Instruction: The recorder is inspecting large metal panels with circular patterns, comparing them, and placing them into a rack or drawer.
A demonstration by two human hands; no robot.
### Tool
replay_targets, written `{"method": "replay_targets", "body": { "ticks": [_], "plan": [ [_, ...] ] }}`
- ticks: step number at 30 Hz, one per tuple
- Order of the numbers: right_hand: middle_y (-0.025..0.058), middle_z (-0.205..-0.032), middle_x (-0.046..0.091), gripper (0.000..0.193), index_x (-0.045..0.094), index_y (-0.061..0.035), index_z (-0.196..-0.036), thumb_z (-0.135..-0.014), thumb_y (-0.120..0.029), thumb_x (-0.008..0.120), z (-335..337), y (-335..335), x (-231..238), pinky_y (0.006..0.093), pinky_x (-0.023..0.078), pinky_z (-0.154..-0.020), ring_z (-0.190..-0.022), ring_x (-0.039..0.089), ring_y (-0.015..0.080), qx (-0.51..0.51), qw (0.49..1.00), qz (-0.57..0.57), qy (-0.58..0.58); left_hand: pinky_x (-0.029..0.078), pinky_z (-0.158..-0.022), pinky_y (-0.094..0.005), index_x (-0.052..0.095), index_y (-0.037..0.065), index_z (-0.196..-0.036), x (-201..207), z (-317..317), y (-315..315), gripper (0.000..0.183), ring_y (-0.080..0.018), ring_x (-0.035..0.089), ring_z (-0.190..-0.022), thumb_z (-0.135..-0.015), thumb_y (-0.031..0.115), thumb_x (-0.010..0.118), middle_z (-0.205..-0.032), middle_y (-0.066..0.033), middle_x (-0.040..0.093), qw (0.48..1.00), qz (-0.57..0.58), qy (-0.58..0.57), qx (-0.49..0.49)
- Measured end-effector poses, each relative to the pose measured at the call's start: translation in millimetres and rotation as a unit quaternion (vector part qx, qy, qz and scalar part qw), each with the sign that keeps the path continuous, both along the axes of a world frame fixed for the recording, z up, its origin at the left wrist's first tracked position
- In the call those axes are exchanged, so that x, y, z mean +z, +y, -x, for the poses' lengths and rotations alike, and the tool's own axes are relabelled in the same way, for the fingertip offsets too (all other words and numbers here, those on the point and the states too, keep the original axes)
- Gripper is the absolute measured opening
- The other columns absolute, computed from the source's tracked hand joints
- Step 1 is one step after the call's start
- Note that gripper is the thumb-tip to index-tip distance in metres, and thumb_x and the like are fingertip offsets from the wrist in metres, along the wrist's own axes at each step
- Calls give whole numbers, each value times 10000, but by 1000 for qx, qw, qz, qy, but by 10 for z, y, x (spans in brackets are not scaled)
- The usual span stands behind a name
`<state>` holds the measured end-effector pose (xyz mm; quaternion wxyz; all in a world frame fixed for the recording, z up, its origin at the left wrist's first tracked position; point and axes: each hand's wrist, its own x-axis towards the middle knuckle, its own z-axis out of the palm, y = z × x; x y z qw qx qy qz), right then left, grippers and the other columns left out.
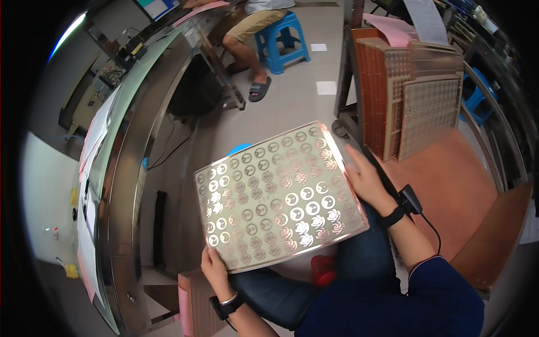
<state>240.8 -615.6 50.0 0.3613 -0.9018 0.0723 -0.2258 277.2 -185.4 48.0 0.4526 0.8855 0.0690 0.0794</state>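
I hold a rectangular circuit board panel (273, 194) above my lap, tilted, with its face up. Rows of shiny metallic rings and rose-like shapes cover its pale surface, and light glares off some of them. My left hand (216, 273) is closed on the panel's lower left corner, the thumb on top. At the opposite side, my right hand (366, 178) grips the right edge, its fingers partly behind the panel. Each wrist wears a black band.
Upright stacks of similar panels (387, 101) stand in a rack at right, on a copper-brown board (441, 174). More panels (203, 306) stand low by my left forearm. A glass-topped bench (120, 101) runs along the left. Ahead, another person sits on a blue stool (283, 42).
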Motion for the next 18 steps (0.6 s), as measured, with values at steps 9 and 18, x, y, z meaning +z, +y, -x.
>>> {"method": "replay_targets", "body": {
  "ticks": [9,18],
  "plan": [
    [283,-1415,264,524,363,-34,-1357,-881,-164,540,-8,258,-25,384,298,-1046,-1315,295,378,63,997,-10,52,452,-746,-277,557,-63,-1129,564,116,-163,292,-176,594,-818,-941,133,448,-941,-138,643,998,29,-43,23],
    [148,-1305,471,454,301,18,-1373,-968,-154,409,258,-323,207,313,455,-924,-1115,531,213,120,754,-641,-79,438,-861,-243,500,-72,-1219,664,245,-222,336,-131,576,-959,-944,121,492,-1109,-108,604,936,346,1,-72]
  ]
}}
